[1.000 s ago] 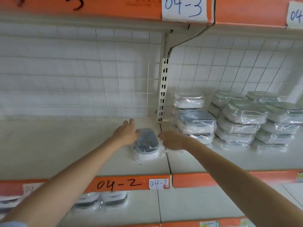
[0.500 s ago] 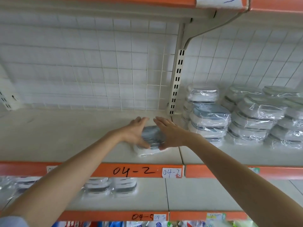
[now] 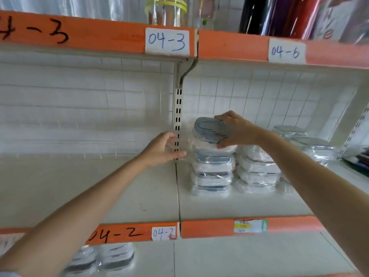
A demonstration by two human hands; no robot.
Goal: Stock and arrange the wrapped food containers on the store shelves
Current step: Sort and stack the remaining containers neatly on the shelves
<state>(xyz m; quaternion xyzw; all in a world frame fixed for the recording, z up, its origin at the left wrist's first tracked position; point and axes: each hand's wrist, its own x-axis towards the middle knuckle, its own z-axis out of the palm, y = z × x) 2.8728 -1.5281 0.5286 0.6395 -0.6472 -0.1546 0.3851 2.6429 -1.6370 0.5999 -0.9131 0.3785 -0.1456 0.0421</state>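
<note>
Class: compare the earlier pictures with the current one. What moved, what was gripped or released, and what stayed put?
The wrapped container left the bare left shelf section and now sits tilted atop the front stack, to the right. The right hand holds it; the left hand has let go and hangs open. The other stacks look unmoved.

We see two bare forearms reaching in, no watch, no rings, no gloves on the left hand [image 3: 162, 149] or the right hand [image 3: 237, 129]. At bottom left, a sliver of pale blue-grey sleeve [image 3: 8, 274] peeks in.
</note>
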